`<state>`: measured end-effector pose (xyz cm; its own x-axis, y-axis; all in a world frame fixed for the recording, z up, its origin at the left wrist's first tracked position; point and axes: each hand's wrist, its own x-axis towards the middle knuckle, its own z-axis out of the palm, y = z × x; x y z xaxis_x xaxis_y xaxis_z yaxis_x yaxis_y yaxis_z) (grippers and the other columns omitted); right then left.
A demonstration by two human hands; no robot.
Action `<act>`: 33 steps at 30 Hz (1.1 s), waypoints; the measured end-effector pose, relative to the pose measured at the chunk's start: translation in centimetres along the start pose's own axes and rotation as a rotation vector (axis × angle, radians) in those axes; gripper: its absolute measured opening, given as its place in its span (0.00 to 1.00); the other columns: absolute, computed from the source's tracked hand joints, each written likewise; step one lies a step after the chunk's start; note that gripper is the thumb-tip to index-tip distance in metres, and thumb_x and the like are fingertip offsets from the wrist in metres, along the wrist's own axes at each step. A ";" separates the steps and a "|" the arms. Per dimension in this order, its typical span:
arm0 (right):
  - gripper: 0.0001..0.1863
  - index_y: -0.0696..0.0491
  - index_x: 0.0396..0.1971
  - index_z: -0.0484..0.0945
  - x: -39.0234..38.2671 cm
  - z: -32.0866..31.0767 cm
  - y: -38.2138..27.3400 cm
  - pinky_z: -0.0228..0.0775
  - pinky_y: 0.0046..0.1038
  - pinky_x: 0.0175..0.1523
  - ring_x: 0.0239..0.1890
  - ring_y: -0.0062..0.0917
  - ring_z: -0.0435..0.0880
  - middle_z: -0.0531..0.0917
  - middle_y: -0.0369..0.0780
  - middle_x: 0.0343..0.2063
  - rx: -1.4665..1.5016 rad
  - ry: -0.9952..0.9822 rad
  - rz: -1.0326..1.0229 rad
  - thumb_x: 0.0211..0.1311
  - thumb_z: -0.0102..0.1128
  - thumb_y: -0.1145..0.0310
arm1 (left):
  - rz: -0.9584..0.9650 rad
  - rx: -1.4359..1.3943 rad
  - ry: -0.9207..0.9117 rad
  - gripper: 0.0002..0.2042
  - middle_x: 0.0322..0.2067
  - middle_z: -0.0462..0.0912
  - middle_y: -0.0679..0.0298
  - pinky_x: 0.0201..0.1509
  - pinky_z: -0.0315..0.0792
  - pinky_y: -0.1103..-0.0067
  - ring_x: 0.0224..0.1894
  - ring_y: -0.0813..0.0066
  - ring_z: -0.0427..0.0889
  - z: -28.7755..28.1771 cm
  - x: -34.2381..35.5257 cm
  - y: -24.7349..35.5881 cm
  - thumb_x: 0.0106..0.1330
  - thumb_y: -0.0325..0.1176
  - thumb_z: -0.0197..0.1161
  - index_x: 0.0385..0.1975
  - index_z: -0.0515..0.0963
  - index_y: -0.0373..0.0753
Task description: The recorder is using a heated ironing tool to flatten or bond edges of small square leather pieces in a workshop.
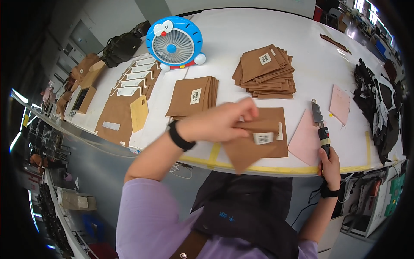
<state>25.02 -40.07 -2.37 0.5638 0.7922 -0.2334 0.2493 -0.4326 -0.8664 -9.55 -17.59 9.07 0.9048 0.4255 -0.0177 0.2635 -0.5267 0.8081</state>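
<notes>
My left hand [230, 120] is slightly blurred, its fingers closed on the edge of a brown fabric piece [248, 151]. This piece carries a white label, tilts at the table's near edge and covers part of another brown piece [280, 118] lying flat. On the right, my right hand [330, 166] grips the black handle of a slim electric hand iron [318, 114]. Its flat metal head points away from me, over the table beside a pink sheet [304, 138]. A small stack of labelled brown pieces [179, 97] lies just beyond my left hand.
A larger pile of brown pieces [265, 69] sits farther back. A blue fan [172, 43] stands at the far left, near brown pieces with white strips [131, 82]. Black garments [375, 108] heap along the right edge. Yellow tape [297, 169] runs along the table's front edge.
</notes>
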 end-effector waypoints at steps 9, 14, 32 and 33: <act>0.15 0.56 0.37 0.71 0.0 0.1 -0.1 0.56 0.22 0.14 0.08 0.18 0.66 0.69 0.32 0.12 -0.030 0.005 -0.014 0.76 0.57 0.58 | -0.442 0.363 0.142 0.15 0.37 0.80 0.67 0.49 0.74 0.78 0.42 0.77 0.78 -13.9 -4.2 -12.4 0.60 0.20 0.67 0.46 0.75 0.39; 0.17 0.59 0.35 0.72 -0.4 0.3 -1.1 0.58 0.24 0.16 0.09 0.18 0.67 0.69 0.33 0.11 -0.031 0.012 -0.015 0.74 0.58 0.59 | -0.480 0.461 0.232 0.14 0.39 0.81 0.60 0.50 0.74 0.73 0.45 0.67 0.81 -14.8 -2.9 -19.1 0.60 0.23 0.67 0.45 0.75 0.37; 0.17 0.60 0.39 0.74 0.2 -0.2 0.1 0.66 0.23 0.20 0.14 0.17 0.75 0.76 0.35 0.19 0.169 0.071 -0.026 0.72 0.61 0.58 | 0.355 0.658 0.055 0.16 0.46 0.76 0.54 0.56 0.74 0.65 0.51 0.53 0.74 11.6 4.6 -6.1 0.59 0.31 0.69 0.46 0.75 0.35; 0.17 0.60 0.40 0.74 0.4 0.0 0.1 0.66 0.22 0.21 0.16 0.16 0.76 0.76 0.34 0.20 0.162 0.124 -0.065 0.72 0.61 0.58 | 0.319 0.726 0.079 0.14 0.46 0.76 0.53 0.55 0.74 0.64 0.50 0.51 0.75 12.2 4.7 -6.2 0.60 0.28 0.66 0.44 0.75 0.34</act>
<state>25.25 -39.81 -2.55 0.6460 0.7527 -0.1272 0.1637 -0.2994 -0.9400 -2.78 -21.33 -3.20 0.9541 0.2096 0.2138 0.1723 -0.9683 0.1807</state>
